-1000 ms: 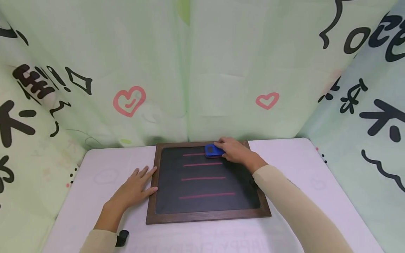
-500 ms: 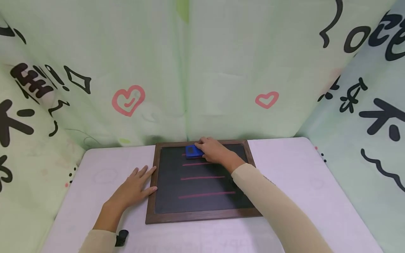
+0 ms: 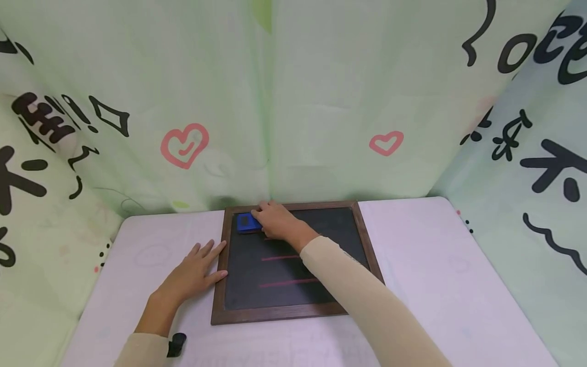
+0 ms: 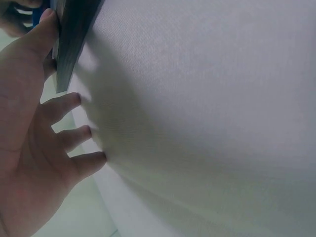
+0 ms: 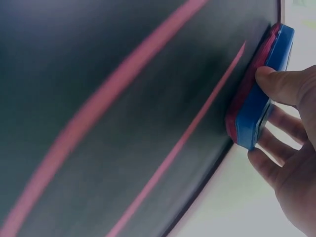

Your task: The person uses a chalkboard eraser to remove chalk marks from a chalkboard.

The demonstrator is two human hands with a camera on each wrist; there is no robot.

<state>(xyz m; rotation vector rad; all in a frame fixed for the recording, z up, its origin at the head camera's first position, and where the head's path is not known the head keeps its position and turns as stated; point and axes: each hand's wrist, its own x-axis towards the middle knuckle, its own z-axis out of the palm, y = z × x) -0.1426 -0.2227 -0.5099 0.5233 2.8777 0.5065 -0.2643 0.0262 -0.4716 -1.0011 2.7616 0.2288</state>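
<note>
A blue eraser (image 3: 247, 223) with a red underside sits flat at the upper left of the wood-framed blackboard (image 3: 243, 293). My right hand (image 3: 282, 223) grips its sides between thumb and fingers, as the right wrist view shows. Pink lines (image 3: 278, 258) cross the board below it, partly hidden by my hand and sleeve. At the board's left edge my left hand (image 3: 194, 272) lies with fingers spread, thumb and index finger touching the frame (image 3: 220, 293). Its other fingertips (image 4: 98, 159) rest on the white table in the left wrist view.
The white tabletop (image 3: 440, 255) extends on both sides of the board. Green printed curtains (image 3: 316, 117) hang close behind the board and at both sides. A black device (image 3: 176, 345) is at the left wrist.
My right hand has slid the eraser leftward along the board's top, from right of the middle to the left corner. The top pink line no longer shows. The left hand stays put.
</note>
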